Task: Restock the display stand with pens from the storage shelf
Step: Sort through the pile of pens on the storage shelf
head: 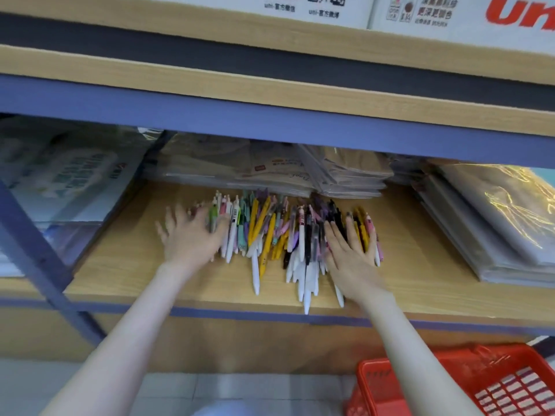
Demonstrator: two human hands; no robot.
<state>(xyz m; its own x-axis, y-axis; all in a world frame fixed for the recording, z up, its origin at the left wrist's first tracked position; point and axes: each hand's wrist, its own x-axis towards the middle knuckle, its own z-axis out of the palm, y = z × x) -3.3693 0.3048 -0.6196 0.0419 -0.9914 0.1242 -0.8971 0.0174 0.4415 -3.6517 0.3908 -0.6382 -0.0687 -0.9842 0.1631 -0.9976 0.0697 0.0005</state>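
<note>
The pens (pixel 270 232), heaped on the storage shelf (pixel 420 253), are best swept together evenly from both sides and kept parallel. The left hand (pixel 192 238) and right hand (pixel 351 253) are laid flat and open on the heap's edges, seemingly gripping nothing, though the left is blurred. Long axes run front to back, with white ends mostly toward the front edge.

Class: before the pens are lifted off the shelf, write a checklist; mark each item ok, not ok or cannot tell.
1. Hands flank the pens: ok, left hand at one side, right hand at the other.
2. Grip taken: not ok, fingers straight.
3. Pens aligned: not ok, many cross.
4. Pens clear of shelf edge: not ok, white ones reach it.
5. Red basket close: ok.
</note>
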